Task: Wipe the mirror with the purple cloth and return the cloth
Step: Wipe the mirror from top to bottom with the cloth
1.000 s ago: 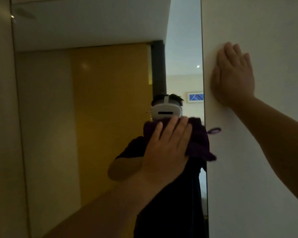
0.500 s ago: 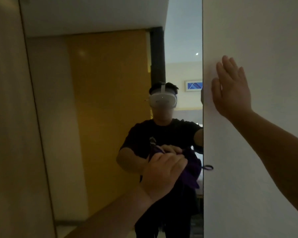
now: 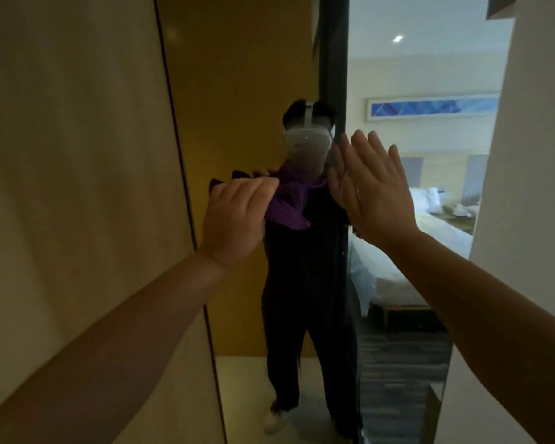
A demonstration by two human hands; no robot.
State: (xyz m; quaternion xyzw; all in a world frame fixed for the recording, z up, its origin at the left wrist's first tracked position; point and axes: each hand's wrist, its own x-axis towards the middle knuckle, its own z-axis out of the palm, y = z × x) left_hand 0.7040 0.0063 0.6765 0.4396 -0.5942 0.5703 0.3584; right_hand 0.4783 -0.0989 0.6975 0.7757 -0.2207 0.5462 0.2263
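**Purple cloth bunched in left hand, right hand now on the glass**

Purple cloth (image 3: pixel 288 200) sits crumpled in the left hand (image 3: pixel 236 216), fingers curled round it in a loose fist, held against the mirror (image 3: pixel 253 75) about mid-height, near the glass's left edge. A second ago the same hand was flat, fingers spread, pressing the cloth wide on the glass near the right edge. Half a second ago it had dropped lower and was already curling. So: flat wiping pass over, cloth gathered up.

Right hand (image 3: pixel 370 190) is open, fingers straight and together, palm toward the mirror, holding nothing. Its reflection meets it at the fingertips, so it looks to be touching the glass, though contact isn't certain. Earlier it was planted flat on the pale wall panel (image 3: pixel 532 155) right of the mirror; it has left the wall and come over the glass. The view has also swung right: more of the reflected room shows, a bed (image 3: pixel 430 245) and a long blue picture (image 3: pixel 430 105).

Judgement: wiping is either ending or the cloth is being re-bunched for another pass on the left part. A balled cloth covers less glass, so wide strokes would need it spread again. A bare right palm on the mirror risks fresh smudges. Return spot for the cloth not in view; that step is not yet done.
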